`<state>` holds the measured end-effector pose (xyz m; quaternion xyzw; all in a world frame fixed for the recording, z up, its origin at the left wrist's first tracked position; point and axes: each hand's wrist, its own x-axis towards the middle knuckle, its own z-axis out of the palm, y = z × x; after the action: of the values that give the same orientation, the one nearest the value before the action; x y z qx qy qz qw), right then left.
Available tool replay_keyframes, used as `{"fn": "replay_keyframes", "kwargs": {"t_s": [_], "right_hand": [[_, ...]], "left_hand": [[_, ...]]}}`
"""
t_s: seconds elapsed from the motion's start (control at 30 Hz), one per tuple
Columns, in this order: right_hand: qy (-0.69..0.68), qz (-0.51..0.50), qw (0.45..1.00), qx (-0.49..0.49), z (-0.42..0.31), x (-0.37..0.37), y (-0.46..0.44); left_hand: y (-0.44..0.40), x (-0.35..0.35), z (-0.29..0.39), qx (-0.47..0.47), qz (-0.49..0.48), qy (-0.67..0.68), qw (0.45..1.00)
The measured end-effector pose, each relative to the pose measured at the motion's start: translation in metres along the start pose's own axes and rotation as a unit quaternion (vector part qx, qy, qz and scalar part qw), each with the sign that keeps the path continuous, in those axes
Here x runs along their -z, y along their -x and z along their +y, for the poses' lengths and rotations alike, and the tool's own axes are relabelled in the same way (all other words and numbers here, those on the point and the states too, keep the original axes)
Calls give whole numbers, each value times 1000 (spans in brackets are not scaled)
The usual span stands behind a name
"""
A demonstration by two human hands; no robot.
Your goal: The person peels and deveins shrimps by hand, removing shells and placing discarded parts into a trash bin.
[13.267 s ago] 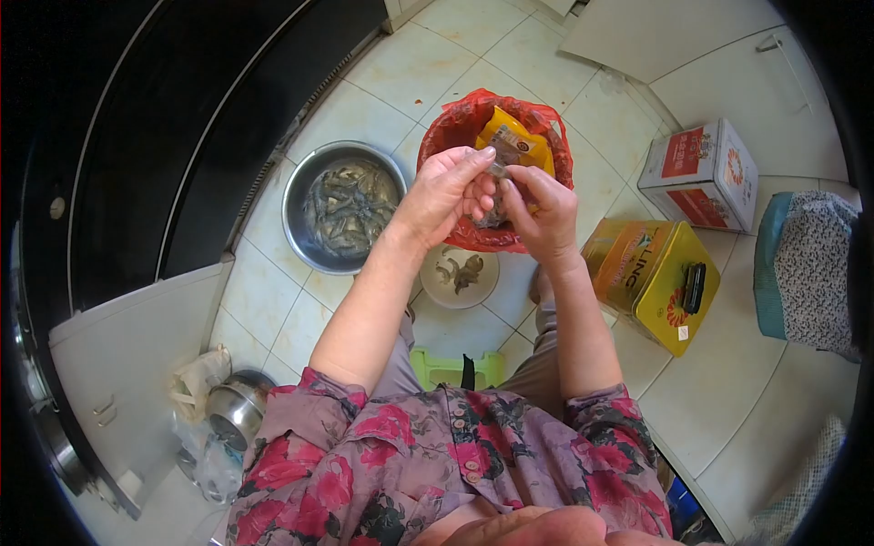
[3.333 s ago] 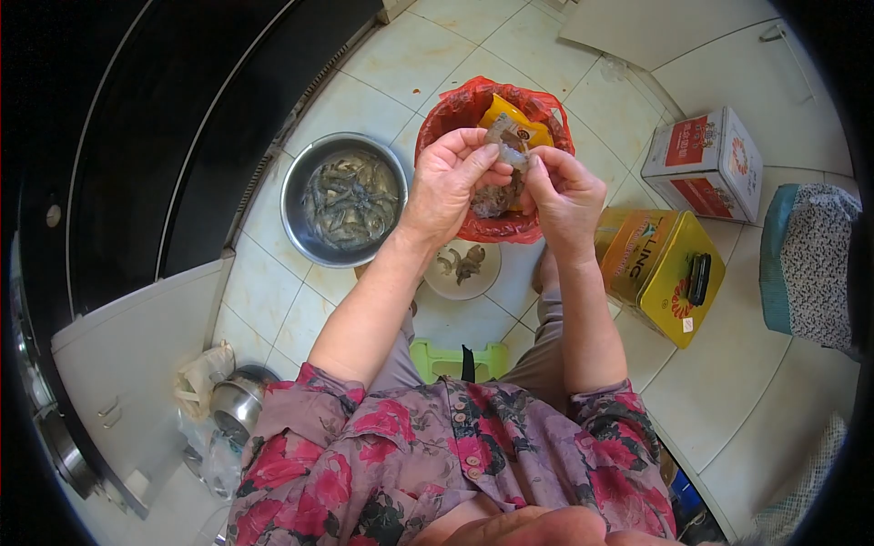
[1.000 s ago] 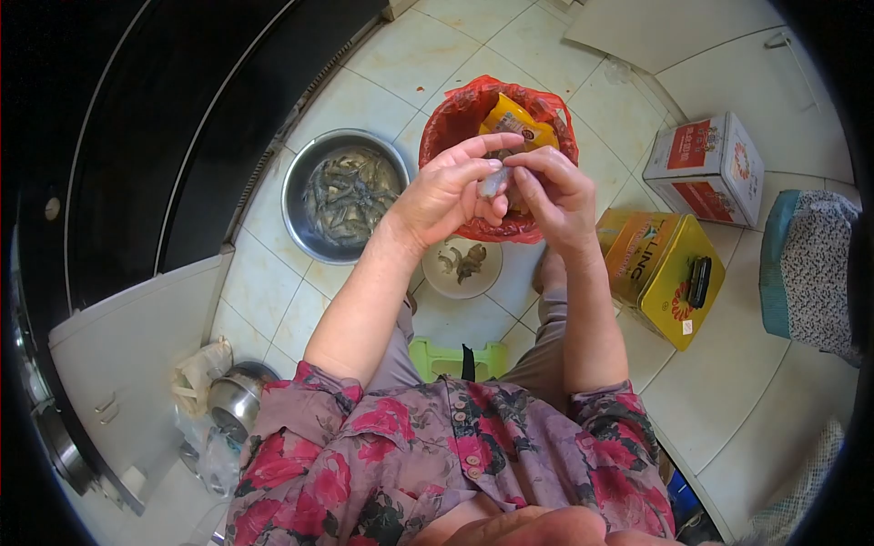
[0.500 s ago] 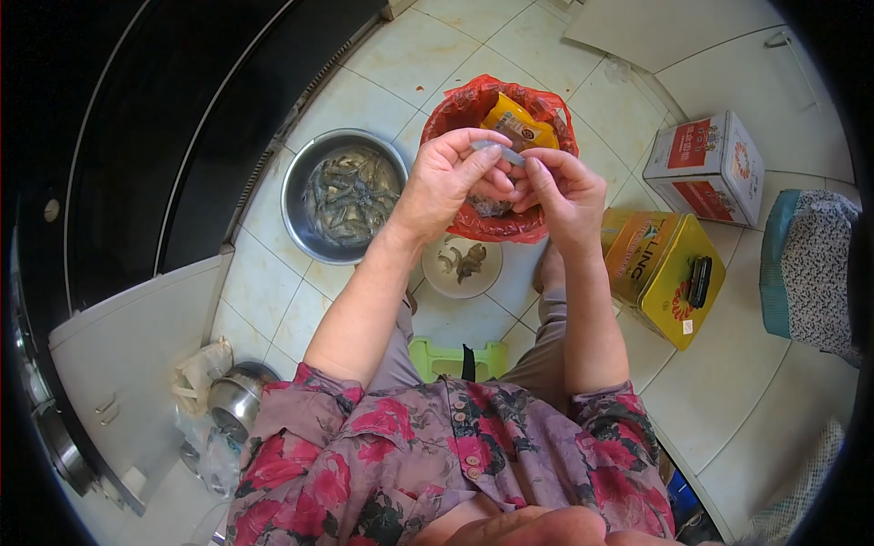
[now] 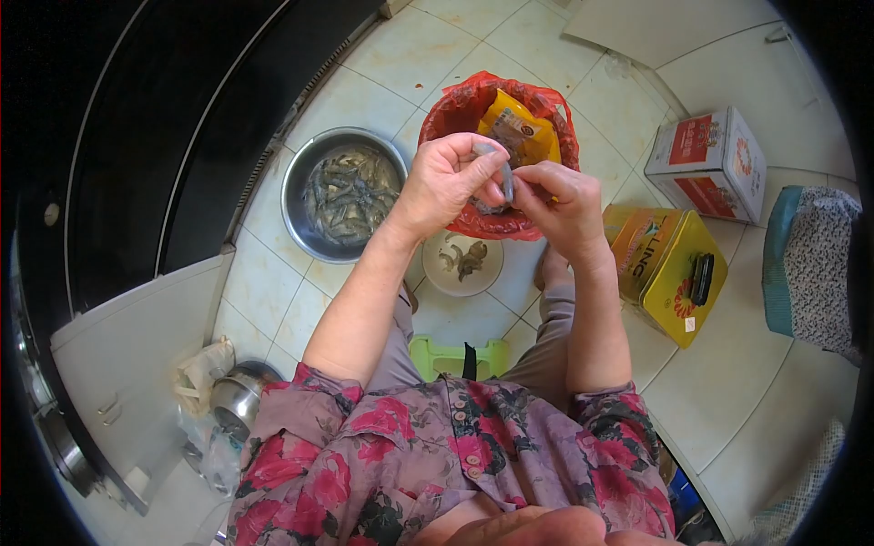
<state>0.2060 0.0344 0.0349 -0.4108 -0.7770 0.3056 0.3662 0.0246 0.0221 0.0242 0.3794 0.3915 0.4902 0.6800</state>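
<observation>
A greyish shrimp [image 5: 507,181] is pinched between thumb and fingers of my left hand [image 5: 448,182], above a bin lined with a red bag [image 5: 448,111]. My right hand [image 5: 566,202] is closed in a pinch at the shrimp's right side, its fingertips touching it. Below my hands, a white plate [image 5: 484,280] on the floor carries several shrimp pieces [image 5: 468,259]. Left of my hands stands a metal basin [image 5: 289,196] full of whole raw shrimp [image 5: 350,196]. A yellow packet [image 5: 537,132] lies in the bin.
On the right stand a yellow tin [image 5: 669,273], a white and red carton [image 5: 710,164] and a cloth-covered thing [image 5: 815,273]. A light green stool [image 5: 446,358] shows between my legs. Lower left are a metal pot [image 5: 238,400] and plastic bags [image 5: 218,460].
The shrimp has turned from nearly level to nearly upright in my fingers. My right hand has rotated, its fingers now pointing more to the left and down.
</observation>
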Motion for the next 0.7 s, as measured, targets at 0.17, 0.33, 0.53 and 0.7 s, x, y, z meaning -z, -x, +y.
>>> {"fn": "replay_keyframes", "kwargs": {"t_s": [0.17,0.33,0.53,0.7], "right_hand": [[-4,3,1000,-31,-3,-3,4],[-205,76,953,-209,-10,-2,3],[-38,73,996,-27,-3,-5,-3],[1,57,998,-13,-6,-5,-3]], "left_hand": [[0,-3,0,10,17,-7,1000],[1,-7,-1,-40,57,-111,991],[3,-9,1,-63,52,-163,983],[3,-5,-1,-44,57,-104,992]]}}
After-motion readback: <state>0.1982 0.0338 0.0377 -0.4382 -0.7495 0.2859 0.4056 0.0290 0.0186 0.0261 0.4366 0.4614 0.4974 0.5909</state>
